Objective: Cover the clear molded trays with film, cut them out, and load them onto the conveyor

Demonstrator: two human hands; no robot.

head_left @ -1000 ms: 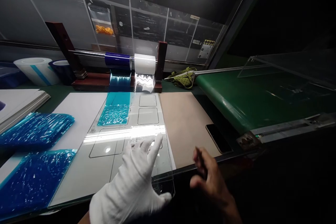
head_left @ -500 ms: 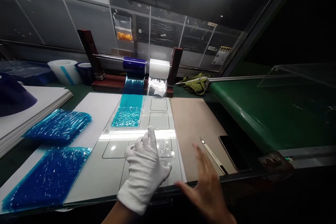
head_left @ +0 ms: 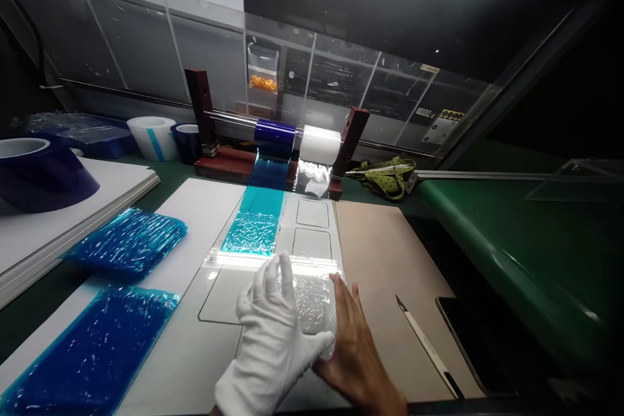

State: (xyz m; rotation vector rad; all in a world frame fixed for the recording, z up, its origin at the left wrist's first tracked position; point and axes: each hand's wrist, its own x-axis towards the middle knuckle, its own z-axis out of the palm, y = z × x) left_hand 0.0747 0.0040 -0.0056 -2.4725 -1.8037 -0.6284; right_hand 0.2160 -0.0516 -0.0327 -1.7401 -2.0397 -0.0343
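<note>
My left hand (head_left: 273, 325), in a white glove, is over the clear panel with black-outlined rectangles (head_left: 219, 299). Its fingers are stretched and its thumb stands apart. A bubbly piece of clear film (head_left: 311, 302) shows between that hand and my bare right hand (head_left: 353, 344). The right fingers are extended along the film's right edge; its thumb is partly hidden behind the gloved thumb. I cannot tell whether either hand pinches the film. A strip of blue film (head_left: 256, 221) runs onto the panel from the blue roll (head_left: 275, 136).
A wooden stand (head_left: 353, 143) carries the blue roll and a white roll (head_left: 320, 144). On brown board (head_left: 385, 253) lies a craft knife (head_left: 426, 344), beside a phone (head_left: 468, 341). Blue-wrapped stacks (head_left: 97, 351) are at left, near a large roll (head_left: 49, 175). A green belt (head_left: 517, 247) is at right.
My right hand has moved left from above the brown board to the clear film, beside my gloved left hand. The left hand stays by the film; the whole view has shifted.
</note>
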